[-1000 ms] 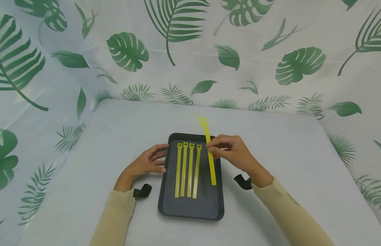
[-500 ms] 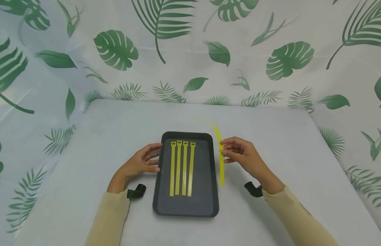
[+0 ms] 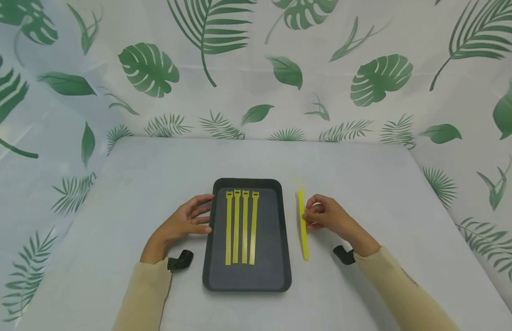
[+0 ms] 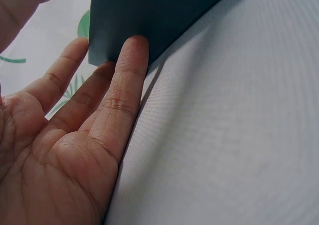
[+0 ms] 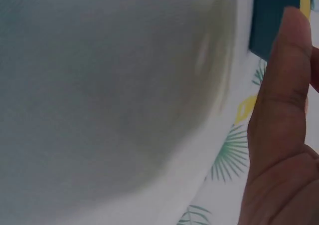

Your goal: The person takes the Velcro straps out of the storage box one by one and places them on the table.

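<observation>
Left hand: the left hand (image 3: 179,220) has its fingers spread and rests against the left side of the tray (image 3: 276,276).
Left wrist view: shows what the head view hides, the palm and the straight fingers, with fingertips touching the tray's dark outer wall, and a shadow along the worktop (image 3: 343,170) beside it.
Right hand: the right hand (image 3: 328,216) pinches the loose yellow strap (image 3: 302,225) between thumb and fingers, just right of the tray.
Loose strap: runs from far to near, its near end slightly to the right; whether it touches the worktop I cannot tell.
Right wrist view: shows the slot in a yellow strap head past the hand, unclear from the head view, plus a yellow sliver by the fingertip and a dark corner of the tray.
Tray straps: only the head view shows the four yellow straps (image 3: 236,230) lying side by side in the tray, slotted heads at the far end, the rightmost slightly slanted.
Backdrop: a white leaf-print cloth (image 3: 239,69) stands at the far side.
</observation>
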The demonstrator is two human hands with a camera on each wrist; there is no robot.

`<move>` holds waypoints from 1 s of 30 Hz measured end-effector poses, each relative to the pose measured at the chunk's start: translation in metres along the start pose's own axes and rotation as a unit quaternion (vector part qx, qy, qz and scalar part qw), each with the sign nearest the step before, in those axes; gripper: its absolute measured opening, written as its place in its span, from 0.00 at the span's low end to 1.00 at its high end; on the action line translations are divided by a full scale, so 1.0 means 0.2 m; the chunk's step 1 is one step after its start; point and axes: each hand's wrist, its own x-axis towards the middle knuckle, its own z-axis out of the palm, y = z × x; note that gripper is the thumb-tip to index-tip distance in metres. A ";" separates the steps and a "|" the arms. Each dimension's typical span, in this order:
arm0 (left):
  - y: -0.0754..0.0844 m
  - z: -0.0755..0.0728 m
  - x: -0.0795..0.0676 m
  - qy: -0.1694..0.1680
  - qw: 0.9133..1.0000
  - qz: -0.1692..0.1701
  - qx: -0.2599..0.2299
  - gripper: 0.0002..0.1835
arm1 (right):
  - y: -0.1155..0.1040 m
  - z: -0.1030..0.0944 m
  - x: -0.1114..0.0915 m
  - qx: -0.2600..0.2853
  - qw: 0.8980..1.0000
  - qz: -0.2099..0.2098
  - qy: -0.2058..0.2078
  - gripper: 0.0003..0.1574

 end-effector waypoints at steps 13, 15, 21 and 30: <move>0.02 0.00 -0.02 0.007 1.000 -0.010 -0.003 0.56 | 0.02 0.02 0.06 -0.072 0.995 0.075 -0.003 0.15; 0.02 0.00 -0.01 0.008 1.000 -0.011 -0.003 0.56 | 0.01 0.03 0.07 -0.082 0.993 0.080 -0.002 0.16; 0.02 0.01 -0.01 0.007 1.000 -0.011 -0.001 0.55 | -0.01 0.03 0.06 -0.131 0.989 0.070 0.004 0.17; 0.02 0.01 -0.01 0.003 1.000 -0.010 0.004 0.55 | -0.06 0.01 0.06 -0.213 0.976 0.033 0.010 0.12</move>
